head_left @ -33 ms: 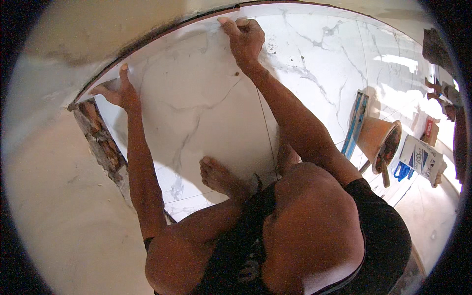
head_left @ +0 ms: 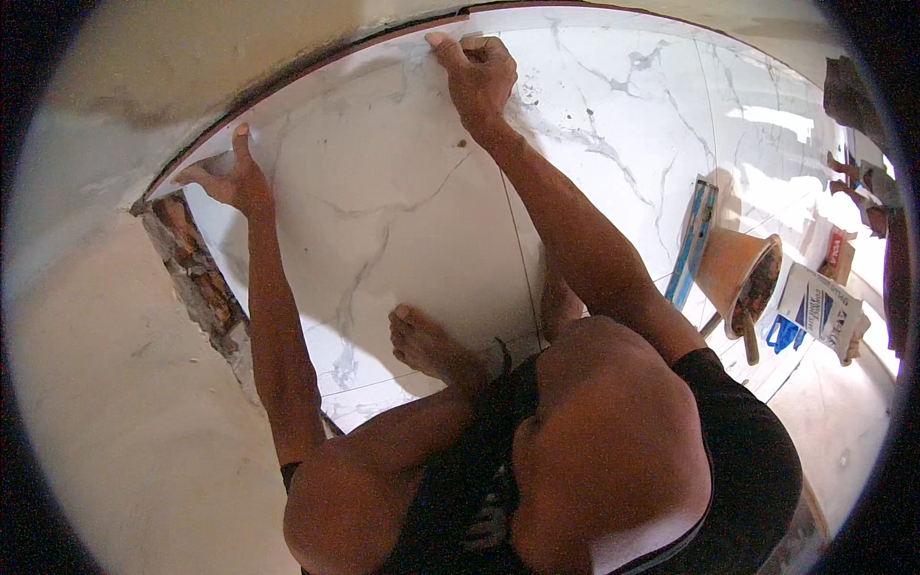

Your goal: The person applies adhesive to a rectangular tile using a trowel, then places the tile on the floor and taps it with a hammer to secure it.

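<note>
The right hand (head_left: 476, 72) covers the marble tile (head_left: 383, 211) edge beneath it; the orange bucket (head_left: 738, 273) contents look dark, perhaps mortar; another person (head_left: 867, 153) is cut off.

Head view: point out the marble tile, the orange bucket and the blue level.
marble tile (head_left: 383, 201), head view, bare middle of its face.
orange bucket (head_left: 728, 264), head view, outer wall.
blue level (head_left: 692, 240), head view, middle of its length.

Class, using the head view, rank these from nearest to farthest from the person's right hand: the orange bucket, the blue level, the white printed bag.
From the right hand:
1. Blue level, lower right on the tiles.
2. Orange bucket, just beyond the level.
3. White printed bag, farthest right.
</note>
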{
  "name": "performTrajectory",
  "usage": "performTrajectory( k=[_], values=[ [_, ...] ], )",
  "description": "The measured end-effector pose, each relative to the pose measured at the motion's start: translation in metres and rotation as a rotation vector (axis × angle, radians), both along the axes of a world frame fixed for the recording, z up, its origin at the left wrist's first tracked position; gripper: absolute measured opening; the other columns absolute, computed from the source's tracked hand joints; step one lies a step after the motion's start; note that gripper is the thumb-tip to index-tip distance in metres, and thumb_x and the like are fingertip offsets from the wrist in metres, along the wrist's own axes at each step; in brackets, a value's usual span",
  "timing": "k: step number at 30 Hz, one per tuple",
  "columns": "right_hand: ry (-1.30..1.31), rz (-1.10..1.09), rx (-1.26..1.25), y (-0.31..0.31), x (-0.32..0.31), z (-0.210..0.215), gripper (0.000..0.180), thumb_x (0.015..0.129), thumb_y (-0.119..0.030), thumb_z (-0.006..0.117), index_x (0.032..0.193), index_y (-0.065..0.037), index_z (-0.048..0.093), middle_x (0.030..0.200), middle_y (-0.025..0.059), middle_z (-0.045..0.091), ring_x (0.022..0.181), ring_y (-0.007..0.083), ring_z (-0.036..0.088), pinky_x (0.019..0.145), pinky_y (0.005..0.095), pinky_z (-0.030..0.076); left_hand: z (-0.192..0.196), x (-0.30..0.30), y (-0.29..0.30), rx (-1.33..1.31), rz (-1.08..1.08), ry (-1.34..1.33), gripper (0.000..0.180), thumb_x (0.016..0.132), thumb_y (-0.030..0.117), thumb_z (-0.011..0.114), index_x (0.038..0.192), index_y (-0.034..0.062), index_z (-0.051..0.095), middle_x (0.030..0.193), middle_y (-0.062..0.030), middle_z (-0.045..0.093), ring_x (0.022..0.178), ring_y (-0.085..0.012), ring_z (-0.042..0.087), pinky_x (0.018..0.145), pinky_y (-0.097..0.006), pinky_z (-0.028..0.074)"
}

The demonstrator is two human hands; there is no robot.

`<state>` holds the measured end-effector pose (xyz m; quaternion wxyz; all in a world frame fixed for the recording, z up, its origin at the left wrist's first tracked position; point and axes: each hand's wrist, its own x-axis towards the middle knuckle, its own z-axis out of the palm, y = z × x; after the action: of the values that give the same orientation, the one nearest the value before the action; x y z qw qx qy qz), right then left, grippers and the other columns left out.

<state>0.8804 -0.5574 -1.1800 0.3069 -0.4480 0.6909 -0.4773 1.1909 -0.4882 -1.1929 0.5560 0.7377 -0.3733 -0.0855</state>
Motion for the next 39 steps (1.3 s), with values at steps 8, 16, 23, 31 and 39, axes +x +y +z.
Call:
performTrajectory(
  k=[8, 16, 23, 31, 39],
  values=[
    [-0.062, 0.016, -0.058, -0.013, -0.001, -0.015, 0.041, 0.074, -0.031, 0.087, 0.078, 0.002, 0.063, 0.072, 0.0095, 0.069, 0.063, 0.0134, 0.062, 0.061, 0.0276, 0.051, -0.002, -0.002, -0.006, 0.167, 0.086, 0.008, 0.141, 0.068, 0.048, 0.087, 0.147, -0.0136, -0.012, 0.155, -0.038, 0.009, 0.148, -0.0425, 0.011, 0.122, -0.042, 0.01],
    [-0.057, -0.023, -0.034, -0.018, 0.001, -0.016, 0.039, 0.073, -0.027, 0.088, 0.079, 0.004, 0.065, 0.071, 0.0109, 0.07, 0.064, 0.0148, 0.064, 0.059, 0.0288, 0.052, -0.015, 0.009, -0.01, 0.035, 0.051, 0.013, 0.148, 0.063, 0.054, 0.088, 0.146, -0.0151, -0.013, 0.152, -0.0403, 0.015, 0.145, -0.0448, 0.018, 0.12, -0.044, 0.017],
    [-0.035, -0.026, -0.058, -0.017, 0.001, -0.02, 0.06, 0.064, -0.053, 0.088, 0.073, 0.001, 0.063, 0.071, 0.0138, 0.066, 0.065, 0.029, 0.064, 0.065, 0.0408, 0.051, -0.016, 0.011, -0.008, 0.192, 0.167, -0.11, 0.142, 0.065, 0.053, 0.088, 0.144, -0.0218, -0.003, 0.148, -0.0457, 0.017, 0.146, -0.0446, 0.019, 0.121, -0.042, 0.016],
    [-0.049, -0.067, -0.123, -0.014, 0.002, -0.009, 0.059, 0.063, -0.048, 0.091, 0.076, -0.003, 0.055, 0.066, 0.0093, 0.06, 0.06, 0.0239, 0.058, 0.062, 0.0387, 0.051, -0.022, -0.044, -0.023, 0.22, 0.167, -0.233, 0.147, 0.064, 0.066, 0.082, 0.147, -0.0162, -0.006, 0.156, -0.0366, 0.005, 0.147, -0.0427, 0.012, 0.121, -0.042, 0.01],
    [0.033, -0.01, -0.163, -0.017, -0.001, -0.012, 0.059, 0.064, -0.045, 0.092, 0.076, -0.005, 0.051, 0.068, 0.0071, 0.059, 0.059, 0.0187, 0.054, 0.057, 0.0349, 0.049, -0.051, -0.022, -0.036, 0.347, 0.252, -0.444, 0.139, 0.067, 0.074, 0.073, 0.144, -0.02, 0.005, 0.149, -0.0375, 0.012, 0.136, -0.0467, 0.029, 0.11, -0.057, 0.03]
  ],
)
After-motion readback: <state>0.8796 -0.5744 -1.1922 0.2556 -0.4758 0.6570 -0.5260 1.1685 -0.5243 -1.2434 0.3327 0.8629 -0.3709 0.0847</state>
